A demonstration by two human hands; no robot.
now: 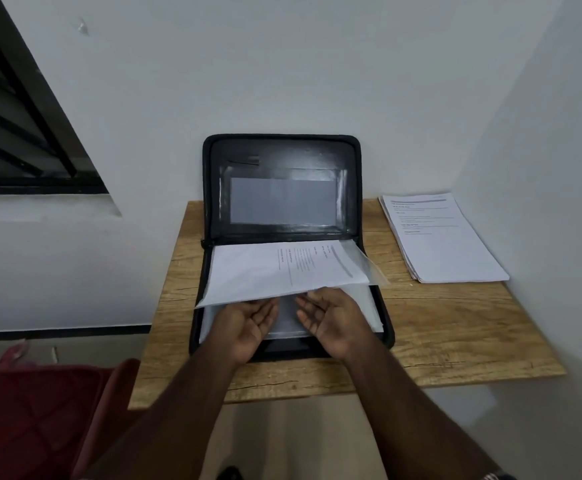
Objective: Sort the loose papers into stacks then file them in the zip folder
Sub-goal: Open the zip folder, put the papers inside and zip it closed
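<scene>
A black zip folder (358, 188) lies open on the wooden table (438, 327), its lid leaning against the wall. Inside, a clear sleeve holding printed papers (275, 271) is lifted at its near edge above further sleeves. My left hand (248, 323) and my right hand (331, 317) sit palm up side by side under that raised edge, fingers apart and fingertips tucked beneath the sheet. Whether the fingers pinch it is hidden. A second stack of printed papers (445, 244) rests on the table's right side, apart from the folder.
The table stands in a corner with white walls behind and to the right. A barred window (23, 133) is at the upper left. A red cushioned seat (40, 417) is at the lower left, beside the table's front edge.
</scene>
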